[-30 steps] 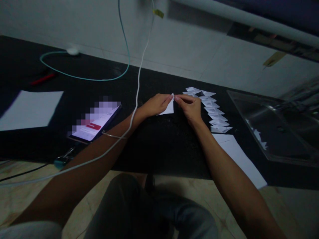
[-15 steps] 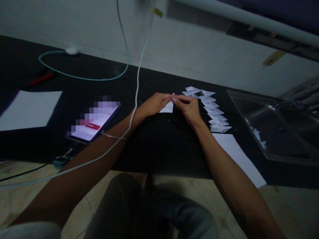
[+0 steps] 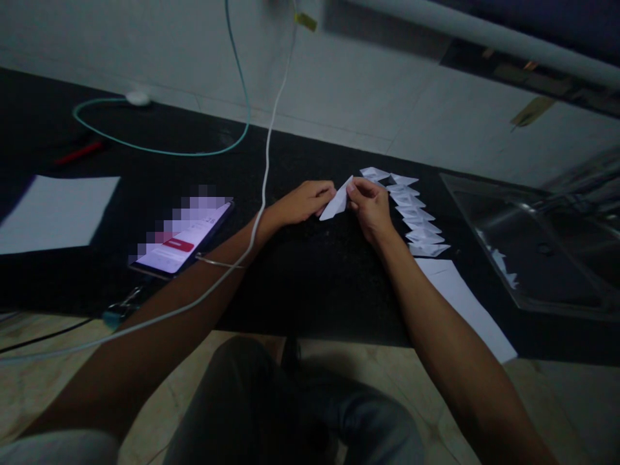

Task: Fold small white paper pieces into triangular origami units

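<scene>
A small folded piece of white paper (image 3: 336, 204) is held between my two hands above the dark counter, tilted with its point up to the right. My left hand (image 3: 306, 200) has its fingers curled against the paper's left edge. On the other side, my right hand (image 3: 372, 205) pinches it between thumb and fingers. Just right of that hand lie several folded white paper pieces (image 3: 415, 214) in a slanting row. Below them rests a stack of white paper (image 3: 465, 303), partly covered by my right forearm.
A lit phone (image 3: 181, 242) lies left of my left forearm, with white sheets (image 3: 58, 213) beyond it. A white cable (image 3: 265, 171) crosses over that forearm. A teal cable (image 3: 194, 155) loops behind. At right is a metal sink (image 3: 557, 265) with paper scraps on its edge.
The paper has been lifted and turned, from lying flat under both hands to a tilted narrow shape. My right hand has shifted slightly right, and the hands are farther apart.
</scene>
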The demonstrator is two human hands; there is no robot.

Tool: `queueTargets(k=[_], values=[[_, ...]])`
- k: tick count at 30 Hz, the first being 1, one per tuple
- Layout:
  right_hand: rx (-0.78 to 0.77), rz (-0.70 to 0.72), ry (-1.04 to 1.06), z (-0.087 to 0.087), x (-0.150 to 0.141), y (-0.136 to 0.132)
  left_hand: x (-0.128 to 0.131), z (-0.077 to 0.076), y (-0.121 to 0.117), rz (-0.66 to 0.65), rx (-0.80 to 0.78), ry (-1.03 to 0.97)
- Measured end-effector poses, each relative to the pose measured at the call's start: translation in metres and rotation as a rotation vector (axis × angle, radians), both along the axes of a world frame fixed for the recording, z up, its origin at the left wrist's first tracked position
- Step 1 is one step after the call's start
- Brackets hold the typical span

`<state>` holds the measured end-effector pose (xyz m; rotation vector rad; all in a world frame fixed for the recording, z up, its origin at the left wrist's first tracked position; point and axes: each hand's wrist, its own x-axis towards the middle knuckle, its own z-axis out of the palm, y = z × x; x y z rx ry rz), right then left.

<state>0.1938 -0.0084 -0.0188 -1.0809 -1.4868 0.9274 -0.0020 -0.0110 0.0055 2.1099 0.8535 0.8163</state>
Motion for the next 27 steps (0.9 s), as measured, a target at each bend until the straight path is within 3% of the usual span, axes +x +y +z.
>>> queueTargets(k=[4, 11, 18, 27], values=[[0.0, -0.042, 0.05, -0.001, -0.004, -0.002, 0.001, 0.001, -0.001, -0.009, -0.02, 0.025], [-0.004, -0.006, 0.028, 0.0, -0.008, -0.004, 0.002, 0.0, 0.0, 0.053, 0.119, 0.132], [0.069, 0.034, -0.045, 0.004, -0.012, -0.01, 0.004, -0.004, -0.001, 0.05, 0.073, 0.146], [0.182, -0.105, -0.198, 0.005, -0.014, -0.014, 0.001, -0.005, 0.002, 0.25, 0.094, 0.167]])
